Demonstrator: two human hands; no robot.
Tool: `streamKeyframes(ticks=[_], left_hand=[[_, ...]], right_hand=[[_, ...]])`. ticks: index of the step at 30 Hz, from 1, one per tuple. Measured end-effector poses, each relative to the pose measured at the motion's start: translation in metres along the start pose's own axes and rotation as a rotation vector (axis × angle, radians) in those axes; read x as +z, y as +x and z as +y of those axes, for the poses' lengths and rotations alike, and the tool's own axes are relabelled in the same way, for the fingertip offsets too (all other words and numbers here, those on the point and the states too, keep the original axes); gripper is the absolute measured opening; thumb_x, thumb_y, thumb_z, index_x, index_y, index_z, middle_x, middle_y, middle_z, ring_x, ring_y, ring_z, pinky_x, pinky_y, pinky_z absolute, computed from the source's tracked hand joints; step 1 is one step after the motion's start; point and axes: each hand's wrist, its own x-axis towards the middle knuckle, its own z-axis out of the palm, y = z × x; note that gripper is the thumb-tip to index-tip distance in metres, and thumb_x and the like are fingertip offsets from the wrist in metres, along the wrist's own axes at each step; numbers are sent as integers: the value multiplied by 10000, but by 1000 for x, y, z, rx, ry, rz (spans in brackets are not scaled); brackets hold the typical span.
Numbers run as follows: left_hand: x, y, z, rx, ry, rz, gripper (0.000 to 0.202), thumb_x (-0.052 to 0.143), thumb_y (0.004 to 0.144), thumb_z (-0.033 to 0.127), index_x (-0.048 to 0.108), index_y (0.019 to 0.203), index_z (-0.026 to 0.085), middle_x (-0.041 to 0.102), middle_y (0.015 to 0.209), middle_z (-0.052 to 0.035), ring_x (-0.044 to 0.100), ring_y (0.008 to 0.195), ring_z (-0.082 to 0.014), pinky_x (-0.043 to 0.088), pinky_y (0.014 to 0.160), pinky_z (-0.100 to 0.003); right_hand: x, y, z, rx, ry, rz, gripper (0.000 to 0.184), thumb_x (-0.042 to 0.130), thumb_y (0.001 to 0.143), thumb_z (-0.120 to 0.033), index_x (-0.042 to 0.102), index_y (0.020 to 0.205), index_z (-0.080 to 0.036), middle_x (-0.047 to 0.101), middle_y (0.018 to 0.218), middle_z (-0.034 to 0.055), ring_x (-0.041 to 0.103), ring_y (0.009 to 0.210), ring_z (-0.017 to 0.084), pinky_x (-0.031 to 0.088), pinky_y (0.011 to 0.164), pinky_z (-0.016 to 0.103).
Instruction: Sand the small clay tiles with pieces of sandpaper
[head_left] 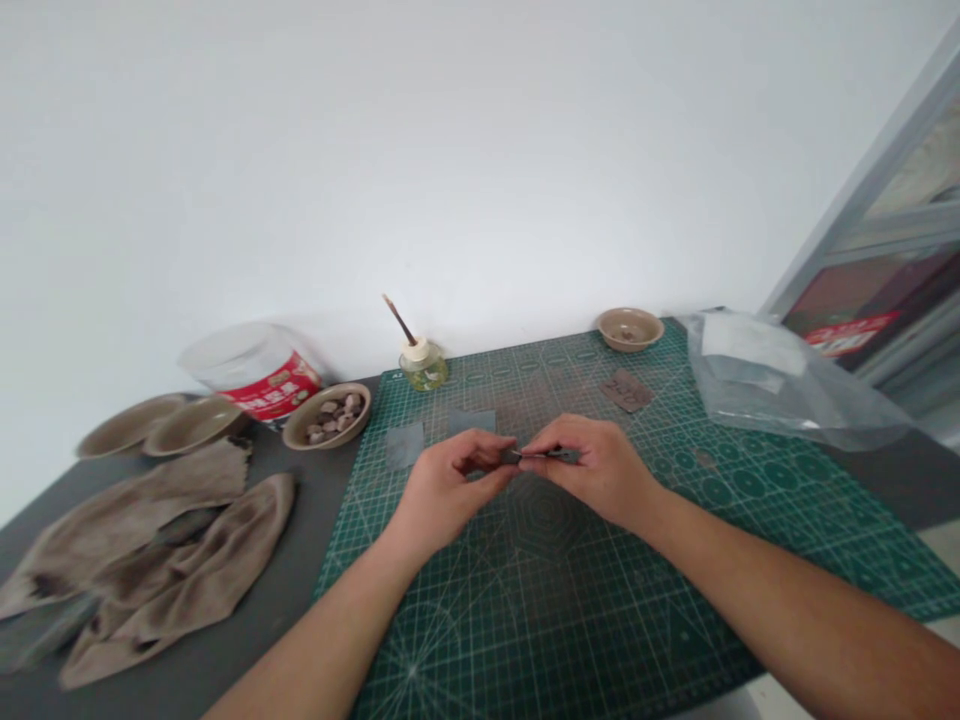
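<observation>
Both hands meet above the middle of the green cutting mat [480, 640]. My left hand [454, 480] pinches a small dark piece [511, 456] between thumb and fingers; its exact kind is too small to tell. In my right hand [592, 465] is a slim dark-handled tool [564, 455], its thin metal end pointing left against or just beside that piece. Just beyond my left hand lie a grey square of sandpaper [405, 445] and a second grey sheet [472, 420]. A brown sandpaper piece [626, 390] lies farther back on the right.
Left of the mat are a bowl of brownish lumps [328, 415], a red-labelled plastic tub [259, 370], a shallow bowl [196, 425] and brown cloths [187, 570]. Behind stand a glass jar with a brush [424, 368] and a small bowl [630, 328]. A clear plastic bag [780, 385] lies right.
</observation>
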Motion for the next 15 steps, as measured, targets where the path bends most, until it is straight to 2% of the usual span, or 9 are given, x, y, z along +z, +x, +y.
streamKeyframes(ticks=[6,11,15], left_hand=[[-2,-2,2,35,65,-43,157,751,786,244,721,930,191,746,845,-12,674,757,-150,504,671,-238],[-5,-2,5,56,101,-63,111,752,792,257,743,888,203,749,809,-5,668,733,-147,503,672,-239],[-3,-1,3,50,75,-61,118,763,782,265,748,884,209,745,802,-6,669,732,-150,503,659,-238]], right_hand=[[-1,-1,-2,53,29,-31,101,726,840,-241,756,936,-258,752,891,-11,684,830,153,498,764,264],[-1,1,-1,69,134,-111,154,702,862,-237,750,1007,-256,749,966,-4,680,903,152,497,815,264],[-2,2,-2,66,125,-116,130,714,850,-236,748,974,-233,734,923,1,668,868,149,485,785,260]])
